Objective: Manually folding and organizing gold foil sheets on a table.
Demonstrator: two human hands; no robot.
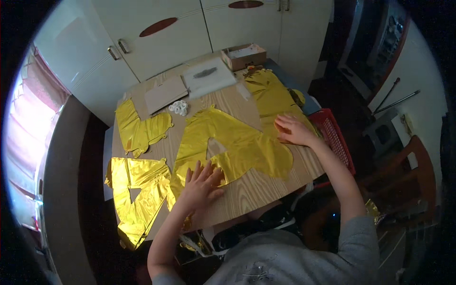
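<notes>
Item: gold foil balloon, deflated, flat at centre frame on the wooden worktop. We judge it light, thin, slippery, crease-prone; best taken by its edges. Left hand and right hand press it, fingers spread, gripping nothing.

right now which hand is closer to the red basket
Right. The right hand lies flat on gold foil just beside the red basket at the table edge; the left hand presses the foil balloon across the table.
</notes>
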